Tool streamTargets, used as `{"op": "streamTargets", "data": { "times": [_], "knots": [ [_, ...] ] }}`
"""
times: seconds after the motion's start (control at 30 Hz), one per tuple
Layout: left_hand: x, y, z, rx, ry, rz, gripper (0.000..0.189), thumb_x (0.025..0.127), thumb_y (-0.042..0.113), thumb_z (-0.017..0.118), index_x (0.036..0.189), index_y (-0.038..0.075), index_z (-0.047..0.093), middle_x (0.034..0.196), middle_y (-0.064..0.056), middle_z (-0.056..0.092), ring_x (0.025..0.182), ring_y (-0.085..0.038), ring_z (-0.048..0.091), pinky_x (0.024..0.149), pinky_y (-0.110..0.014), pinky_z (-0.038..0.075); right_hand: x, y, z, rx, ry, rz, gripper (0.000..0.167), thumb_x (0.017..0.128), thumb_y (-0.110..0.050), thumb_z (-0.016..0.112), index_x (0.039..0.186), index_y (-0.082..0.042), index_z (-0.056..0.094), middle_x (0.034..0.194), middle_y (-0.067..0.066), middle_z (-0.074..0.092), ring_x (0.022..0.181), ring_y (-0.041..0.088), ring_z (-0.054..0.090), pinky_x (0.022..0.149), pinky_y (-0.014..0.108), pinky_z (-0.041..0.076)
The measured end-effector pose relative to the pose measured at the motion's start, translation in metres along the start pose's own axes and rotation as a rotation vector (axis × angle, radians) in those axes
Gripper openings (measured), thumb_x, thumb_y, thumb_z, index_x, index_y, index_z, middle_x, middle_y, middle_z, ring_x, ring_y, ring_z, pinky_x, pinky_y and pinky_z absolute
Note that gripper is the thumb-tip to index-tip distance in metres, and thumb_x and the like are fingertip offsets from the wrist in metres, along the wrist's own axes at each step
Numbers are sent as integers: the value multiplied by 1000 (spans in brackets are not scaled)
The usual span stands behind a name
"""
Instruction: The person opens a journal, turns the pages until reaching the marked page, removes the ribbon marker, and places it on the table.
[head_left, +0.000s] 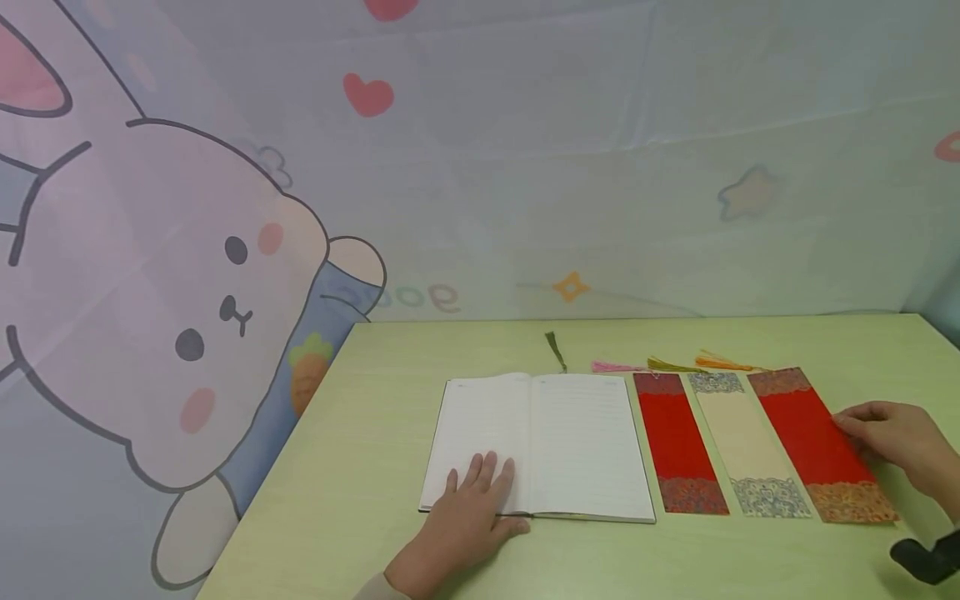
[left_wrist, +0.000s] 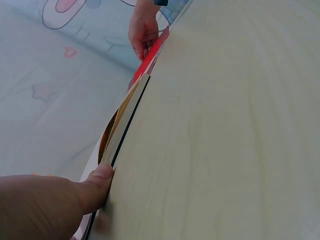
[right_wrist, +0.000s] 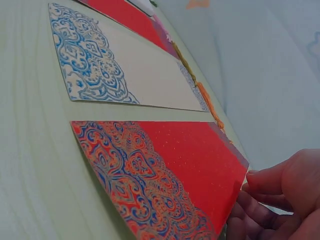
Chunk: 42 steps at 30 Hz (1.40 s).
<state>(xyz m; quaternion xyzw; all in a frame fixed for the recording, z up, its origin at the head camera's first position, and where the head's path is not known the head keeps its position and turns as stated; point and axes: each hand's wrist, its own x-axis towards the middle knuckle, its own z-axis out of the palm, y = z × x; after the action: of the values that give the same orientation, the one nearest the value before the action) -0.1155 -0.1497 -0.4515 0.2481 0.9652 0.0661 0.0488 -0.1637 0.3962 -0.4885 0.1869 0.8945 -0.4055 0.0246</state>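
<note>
An open notebook (head_left: 585,442) with lined white pages lies on the table. My left hand (head_left: 468,517) rests with spread fingers on its left page; in the left wrist view the thumb (left_wrist: 102,172) lies against the notebook's lower edge. To the right, my right hand (head_left: 896,437) pinches the right edge of a red bookmark (head_left: 813,433) that has patterned ends and an orange tassel (head_left: 723,362). In the right wrist view this bookmark's near edge is tilted up off the table. Beside it lie a cream bookmark (head_left: 750,437) and a narrower red bookmark (head_left: 678,433).
A pink tassel (head_left: 618,367) and an olive tassel (head_left: 675,365) lie above the bookmarks. A dark green tassel (head_left: 555,350) sticks out past the notebook's top. Behind the table (head_left: 360,400) hangs a cloth (head_left: 525,167) printed with a rabbit and hearts.
</note>
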Motion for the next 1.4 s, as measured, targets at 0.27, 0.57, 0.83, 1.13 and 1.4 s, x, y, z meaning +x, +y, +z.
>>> {"op": "streamTargets", "data": {
  "times": [0.27,0.57,0.83,1.13,1.4],
  "knots": [
    [1,0,-1,3,1,1,77,88,62,42,145,12,31,148,-18,26,137,-33,21,103,-58,22,-25,-24,-2,-11,38,-53,53,93,-28,55,115,19,43,98,35,54,67,23,55,52,23,47],
    [0,1,-5,-3,3,6,77,88,61,43,145,11,32,148,-19,27,137,-34,22,103,-58,23,-41,-46,10,-87,84,-200,48,94,-26,55,110,18,48,92,31,56,70,26,56,51,29,48],
    [0,1,-5,-3,5,7,76,88,61,43,145,11,32,148,-19,28,136,-34,22,103,-58,23,-54,-62,24,-243,110,-347,33,90,-20,59,100,12,56,92,28,59,81,39,53,62,46,49],
    [-1,1,-4,0,5,11,76,88,60,44,145,10,32,148,-19,28,137,-34,22,103,-58,24,-69,-75,40,-260,22,-389,29,91,-23,59,101,5,59,90,18,62,80,32,55,65,46,46],
    [-1,1,-2,-5,15,11,77,88,61,43,145,10,33,148,-19,28,136,-34,23,102,-58,24,-85,-88,58,-246,31,-561,26,89,-17,63,105,4,62,92,9,63,75,20,54,57,29,44]
  ]
}}
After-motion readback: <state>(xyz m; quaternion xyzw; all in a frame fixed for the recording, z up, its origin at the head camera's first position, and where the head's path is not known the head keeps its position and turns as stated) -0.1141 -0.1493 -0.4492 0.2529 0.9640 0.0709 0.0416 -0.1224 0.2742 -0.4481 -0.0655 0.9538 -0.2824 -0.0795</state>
